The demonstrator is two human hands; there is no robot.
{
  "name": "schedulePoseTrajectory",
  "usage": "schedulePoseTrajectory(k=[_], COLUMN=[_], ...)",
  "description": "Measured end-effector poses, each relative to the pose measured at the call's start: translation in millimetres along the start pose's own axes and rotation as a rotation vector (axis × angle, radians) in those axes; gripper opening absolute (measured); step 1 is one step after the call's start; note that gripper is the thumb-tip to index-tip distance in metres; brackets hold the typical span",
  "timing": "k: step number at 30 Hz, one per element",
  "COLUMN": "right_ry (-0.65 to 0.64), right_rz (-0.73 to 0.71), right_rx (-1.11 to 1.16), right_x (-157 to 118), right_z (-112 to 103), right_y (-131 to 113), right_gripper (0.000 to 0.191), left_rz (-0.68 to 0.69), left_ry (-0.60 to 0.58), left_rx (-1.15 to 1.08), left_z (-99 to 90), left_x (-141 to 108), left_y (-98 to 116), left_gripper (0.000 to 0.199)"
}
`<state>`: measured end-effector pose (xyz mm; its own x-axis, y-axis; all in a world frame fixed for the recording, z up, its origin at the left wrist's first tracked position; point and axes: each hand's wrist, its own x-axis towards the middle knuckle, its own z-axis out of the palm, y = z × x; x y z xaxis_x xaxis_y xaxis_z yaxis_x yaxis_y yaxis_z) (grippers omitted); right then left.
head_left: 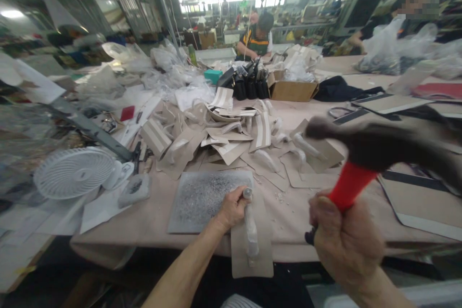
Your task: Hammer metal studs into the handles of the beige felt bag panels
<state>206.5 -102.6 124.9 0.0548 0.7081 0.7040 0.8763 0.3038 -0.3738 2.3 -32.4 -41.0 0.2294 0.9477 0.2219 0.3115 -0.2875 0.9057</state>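
My right hand [352, 243] is closed round the red grip of a claw hammer [364, 147], raised above the table and blurred by motion. My left hand [233, 207] pinches a small round metal punch [247, 193], held upright at the upper end of a plastic-wrapped handle [251, 236]. That handle lies along a beige panel [265, 250], whose near end sticks out past the table edge. Under my left hand and the panel's far end is a grey, speckled, worn pad [202, 195].
Beyond the pad lies a heap of beige panels [260, 130] with wrapped handles. A white fan [77, 173] and a pale block [134, 190] are at the left. Black bags [249, 84] and a cardboard box [292, 89] stand behind; flat panels [422, 202] lie right. A co-worker [258, 36] sits opposite.
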Motion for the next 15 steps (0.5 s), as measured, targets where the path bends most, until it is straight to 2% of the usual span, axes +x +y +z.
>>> schedulePoseTrajectory(k=[1,3,5,7,9,11,13,15], right_ry=[-0.077,-0.396,-0.647,-0.78,-0.848,-0.898,-0.915,-0.853], right_rz=[-0.065,-0.165,-0.104,0.057,0.213,0.311,0.351,0.299], right_rx=[0.0,-0.005,-0.029,-0.038,-0.02,-0.013,-0.098,-0.231], right_x=[-13.9,-41.2,-58.1,-62.9,-61.9,-61.9,-64.2,-66.2], right_z=[7.7,22.6,31.1,33.2,34.3,38.8,47.3,56.7], right_y=[5.1,20.5,37.9,54.2,70.4,88.4,105.3,113.7], right_gripper=[0.024,0.026,0.023,0.023,0.027,0.029,0.027,0.024], left_rz=[-0.005,-0.016,-0.016,-0.015,-0.017,-0.02,-0.024,-0.031], left_ry=[-0.002,0.001,0.005,0.004,0.005,0.01,0.019,0.032], left_rx=[0.001,-0.008,-0.023,-0.03,-0.026,-0.03,-0.043,-0.056], left_z=[0.0,0.0,0.0,0.1,0.2,0.5,0.8,0.7], left_x=[0.3,0.9,1.5,1.6,1.3,0.9,0.6,0.2], left_y=[-0.2,-0.1,0.9,2.6,4.2,4.5,3.5,2.5], left_gripper=[0.02,0.023,0.026,0.024,0.019,0.018,0.019,0.02])
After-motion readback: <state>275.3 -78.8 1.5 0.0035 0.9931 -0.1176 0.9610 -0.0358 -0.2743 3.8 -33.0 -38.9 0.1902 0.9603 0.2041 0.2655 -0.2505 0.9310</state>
